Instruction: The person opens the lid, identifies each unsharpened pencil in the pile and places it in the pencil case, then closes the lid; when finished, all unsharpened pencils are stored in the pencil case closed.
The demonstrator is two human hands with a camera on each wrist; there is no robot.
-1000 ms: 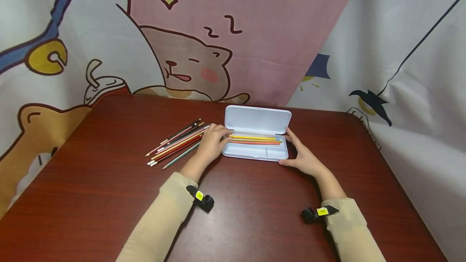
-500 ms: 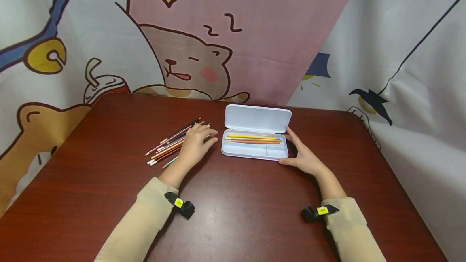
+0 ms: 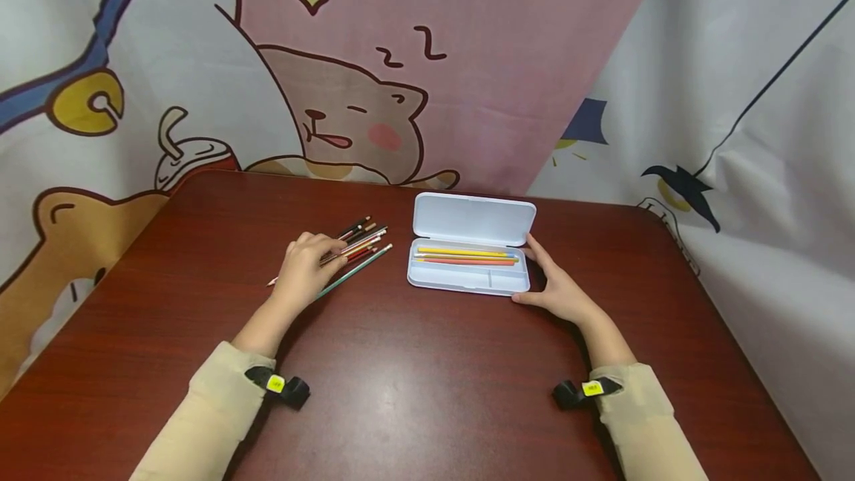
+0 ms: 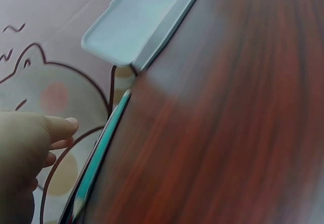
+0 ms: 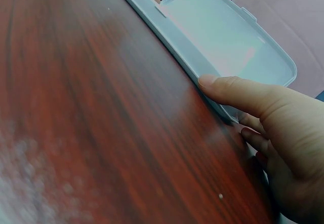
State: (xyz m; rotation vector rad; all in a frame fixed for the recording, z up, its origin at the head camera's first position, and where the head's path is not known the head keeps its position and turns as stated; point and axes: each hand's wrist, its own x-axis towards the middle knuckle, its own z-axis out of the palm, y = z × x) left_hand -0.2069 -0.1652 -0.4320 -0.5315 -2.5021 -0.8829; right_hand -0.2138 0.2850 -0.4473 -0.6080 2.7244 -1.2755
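Left hand [image 3: 306, 267], nearer one, over pencils [image 3: 364, 242], left half of table [image 3: 414, 392]; finger gap narrow, pinch unclear | pencils slant rightward toward far edge | case [image 3: 450, 279] rightward, lengthwise along that edge, right hand [image 3: 564, 292] gripping its right end

I've got a red-brown table [image 3: 414, 347], glare on top. Cloth [image 3: 735, 28] hangs behind the far edge, part pink, part white. Prints I can see: dozing animal [image 3: 364, 121] above the far edge, yellow bell [image 3: 76, 104] beyond the far left corner, tan animal [image 3: 73, 243] by the left edge, dark bird [image 3: 681, 185] near the far right corner.
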